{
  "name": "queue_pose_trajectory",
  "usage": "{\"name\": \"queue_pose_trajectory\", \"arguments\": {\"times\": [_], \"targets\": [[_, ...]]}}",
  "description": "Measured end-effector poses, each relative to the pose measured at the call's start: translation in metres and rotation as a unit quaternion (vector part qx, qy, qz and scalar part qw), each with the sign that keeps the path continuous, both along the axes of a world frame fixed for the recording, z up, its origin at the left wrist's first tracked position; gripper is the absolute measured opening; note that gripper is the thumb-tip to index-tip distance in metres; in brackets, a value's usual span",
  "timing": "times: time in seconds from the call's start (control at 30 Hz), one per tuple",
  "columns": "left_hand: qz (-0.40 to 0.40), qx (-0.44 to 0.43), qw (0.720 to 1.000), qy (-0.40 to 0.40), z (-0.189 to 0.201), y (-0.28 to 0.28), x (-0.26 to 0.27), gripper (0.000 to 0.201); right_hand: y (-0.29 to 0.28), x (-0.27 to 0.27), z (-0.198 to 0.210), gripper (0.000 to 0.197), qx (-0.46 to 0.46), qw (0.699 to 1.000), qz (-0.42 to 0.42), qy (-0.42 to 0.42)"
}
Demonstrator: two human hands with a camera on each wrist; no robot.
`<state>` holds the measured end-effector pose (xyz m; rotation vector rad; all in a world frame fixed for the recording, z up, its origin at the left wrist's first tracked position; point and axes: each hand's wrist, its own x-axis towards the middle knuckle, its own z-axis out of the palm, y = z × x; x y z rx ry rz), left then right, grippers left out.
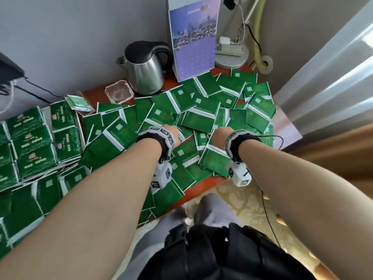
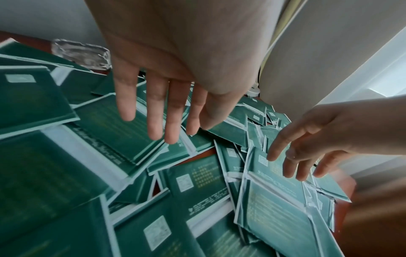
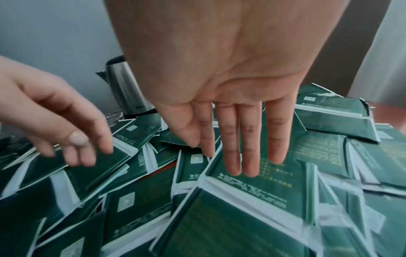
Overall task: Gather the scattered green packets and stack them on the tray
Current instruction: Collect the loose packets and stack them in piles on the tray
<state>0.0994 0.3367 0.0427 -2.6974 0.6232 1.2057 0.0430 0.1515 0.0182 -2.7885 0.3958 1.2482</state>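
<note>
**Hands spread over the packet heap, nothing gripped**

Packets (image 1: 182, 174) at the table's near edge already overhang it, some past the rim above the carpet. That is the main risk as I judge it: any sweep toward the body could push these slick, overlapping sachets off the edge, and a pull on one buried piece could drag its neighbours along.

Just beyond them, the left hand (image 2: 167, 90) hangs palm down with fingers straight and slightly apart, holding nothing; whether its tips touch the packets beneath cannot be told. The right hand (image 3: 237, 104) is likewise flat and extended, its fingers (image 3: 250, 156) straight and close together over one green packet (image 3: 252, 180) that lies on top of the pile directly under the fingertips; contact is unclear. Both hands are over the middle of the heap, near each other but apart.

At the table's left edge sits the tray (image 1: 79, 126), already carrying ordered rows of packets and well apart from both hands. Toward the far edge stand a glass ashtray (image 1: 119, 91), a steel kettle (image 1: 144, 72) and an upright calendar (image 1: 193, 37), with loose packets reaching up to them.
</note>
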Motion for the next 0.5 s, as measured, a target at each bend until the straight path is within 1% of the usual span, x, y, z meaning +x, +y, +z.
{"name": "queue_pose_trajectory", "arguments": {"times": [0.07, 0.1, 0.13, 0.2, 0.23, 0.27, 0.3, 0.37, 0.4, 0.43, 0.5], "targets": [[0.003, -0.007, 1.0, -0.018, -0.002, -0.014, 0.005, 0.027, -0.012, 0.007, -0.016, 0.032, -0.013, 1.0, 0.01, 0.027], [0.01, -0.01, 1.0, -0.022, -0.006, -0.019, 0.009, 0.027, -0.014, 0.011, -0.015, 0.032, -0.004, 0.999, -0.003, 0.036], [0.017, -0.015, 1.0, -0.021, -0.011, -0.025, 0.015, 0.026, -0.019, 0.013, -0.017, 0.03, -0.007, 0.999, 0.005, 0.047], [0.03, -0.01, 0.999, -0.013, -0.019, -0.032, 0.024, 0.025, -0.023, 0.017, -0.013, 0.026, 0.007, 0.999, 0.002, 0.042], [0.036, -0.005, 0.999, -0.011, -0.021, -0.034, 0.03, 0.025, -0.027, 0.023, -0.014, 0.028, 0.009, 0.999, 0.005, 0.043], [0.04, 0.001, 0.999, -0.01, -0.021, -0.035, 0.035, 0.025, -0.031, 0.03, -0.015, 0.03, 0.024, 0.999, -0.02, 0.042], [0.041, 0.007, 0.999, -0.01, -0.021, -0.035, 0.042, 0.026, -0.034, 0.038, -0.014, 0.031, 0.034, 0.998, -0.013, 0.043], [0.047, 0.011, 0.999, -0.01, -0.021, -0.035, 0.055, 0.026, -0.041, 0.057, -0.007, 0.029, 0.052, 0.998, -0.007, 0.024], [0.051, 0.015, 0.999, -0.011, -0.021, -0.036, 0.062, 0.026, -0.045, 0.067, -0.006, 0.024, 0.054, 0.999, 0.007, 0.003], [0.057, 0.018, 0.998, -0.02, -0.021, -0.037, 0.069, 0.026, -0.049, 0.077, -0.002, 0.02, 0.052, 0.998, 0.013, -0.013], [0.08, 0.011, 0.995, -0.055, -0.02, -0.038, 0.081, 0.025, -0.055, 0.094, -0.001, 0.018, 0.047, 0.997, 0.013, -0.063]]}}
